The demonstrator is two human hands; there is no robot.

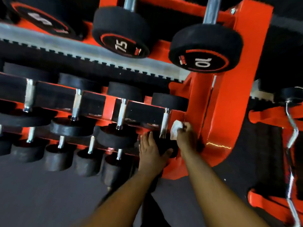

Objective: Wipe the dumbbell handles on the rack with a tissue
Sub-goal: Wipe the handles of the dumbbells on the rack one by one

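— While the left hand (151,149) lies flat on the end dumbbell's head, where's the tissue (175,129)?

— Bunched in the right hand (185,135), beside that handle (164,122) at the rack's (229,95) right end; other handles seemingly remain.

A gym, probably its free-weights corner: an orange rack (229,102) holds rows of black dumbbells (122,32) above the fingers, with a curl bar (292,126) to their right.

White "75" marks one upper dumbbell's end face (124,45); "10" marks its right-hand neighbour's end face (203,61).
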